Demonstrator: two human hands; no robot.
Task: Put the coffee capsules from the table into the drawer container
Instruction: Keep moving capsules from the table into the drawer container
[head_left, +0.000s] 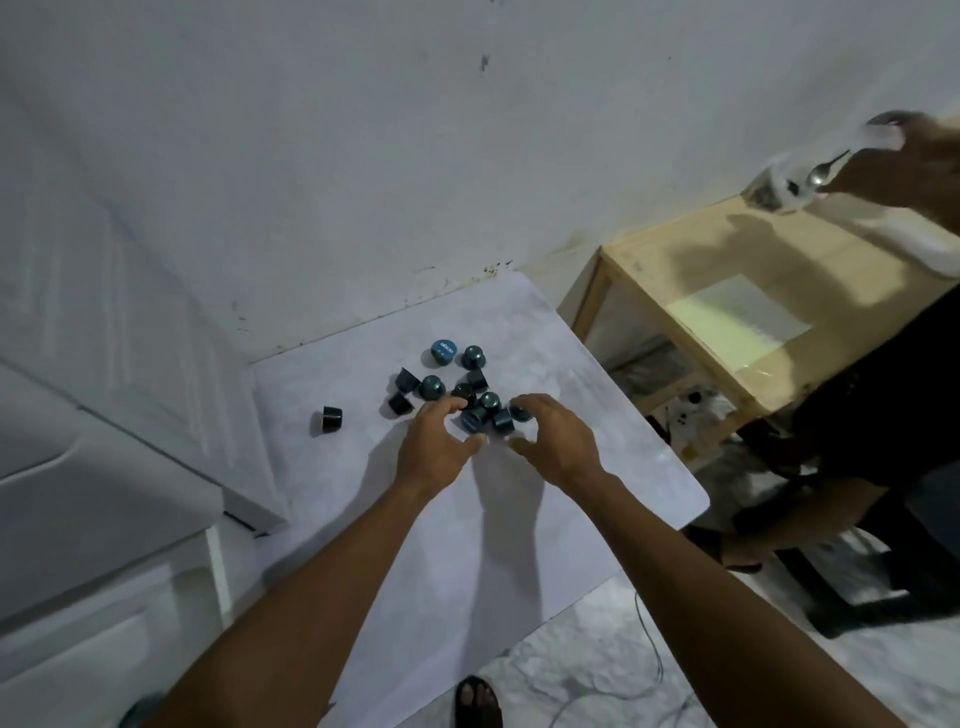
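Several dark blue coffee capsules (447, 382) lie scattered in a cluster on the white marbled table (519, 519). One lone capsule (329, 420) sits apart to the left. My left hand (435, 444) and my right hand (550, 439) reach side by side to the near edge of the cluster, fingers spread and curved around a few capsules (488, 418) between them. Neither hand visibly holds one. The white plastic drawer unit (104, 493) stands at the left of the table; its drawers look closed.
A light wooden side table (737, 306) stands to the right by the wall. Another person at the far right holds a clear bag and a spoon (826, 169) above it. Cables lie on the tiled floor (623, 675). My sandalled foot (478, 701) shows below.
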